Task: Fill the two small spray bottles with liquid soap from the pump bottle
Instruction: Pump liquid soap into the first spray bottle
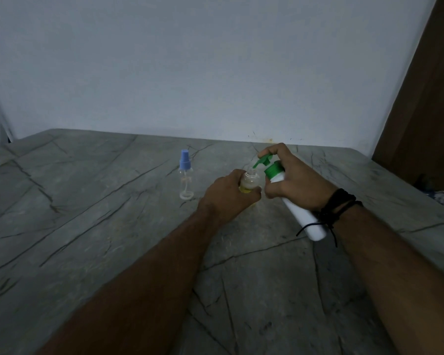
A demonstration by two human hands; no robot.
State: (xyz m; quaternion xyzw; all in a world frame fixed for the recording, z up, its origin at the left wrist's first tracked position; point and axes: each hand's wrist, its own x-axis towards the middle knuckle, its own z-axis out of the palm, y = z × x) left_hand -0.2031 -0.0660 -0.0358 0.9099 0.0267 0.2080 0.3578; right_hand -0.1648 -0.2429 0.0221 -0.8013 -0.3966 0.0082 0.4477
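You are gripping the open spray bottle (250,181) in your left hand (228,193) while your right hand (296,180) is holding the tilted pump bottle (296,208) over its neck, risking soap missing that narrow mouth if either drifts.

**Dim room, veined stone surface**

A grey stone-look tabletop (92,226) with dark crack-like veins fills the lower view. Behind it rises a plain pale bluish-white wall (190,67). A dark brown wooden panel (426,103) stands at right. Light is low and cool.
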